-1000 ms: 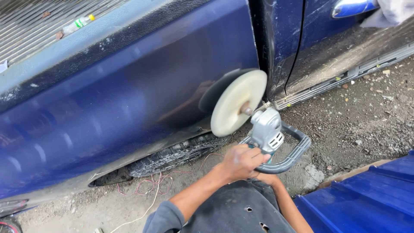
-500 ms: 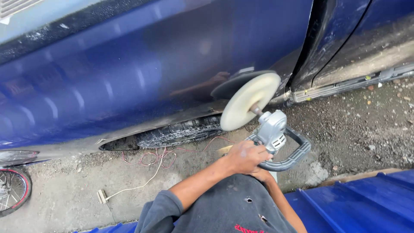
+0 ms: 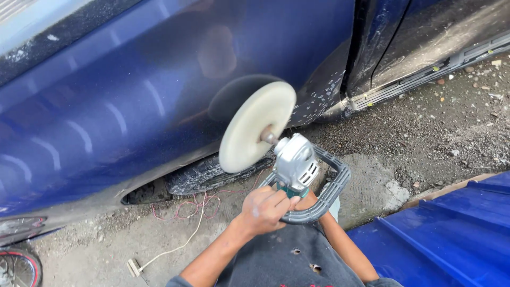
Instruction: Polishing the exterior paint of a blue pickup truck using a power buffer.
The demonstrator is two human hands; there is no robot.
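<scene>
Gritty concrete ground [image 3: 419, 133], perhaps damp

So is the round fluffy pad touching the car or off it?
Cannot tell: the polishing pad is right at the blue car panel, contact hidden behind it.

A tyre [image 3: 212, 175] shows under the panel edge. At seven o'clock, a white cord [image 3: 175, 247] and red wires [image 3: 204, 204] trail over gritty ground [image 3: 425, 138]. A bicycle wheel [image 3: 18, 266] sits far lower-left; blue corrugated sheeting [image 3: 457, 239] lies at four o'clock.
</scene>
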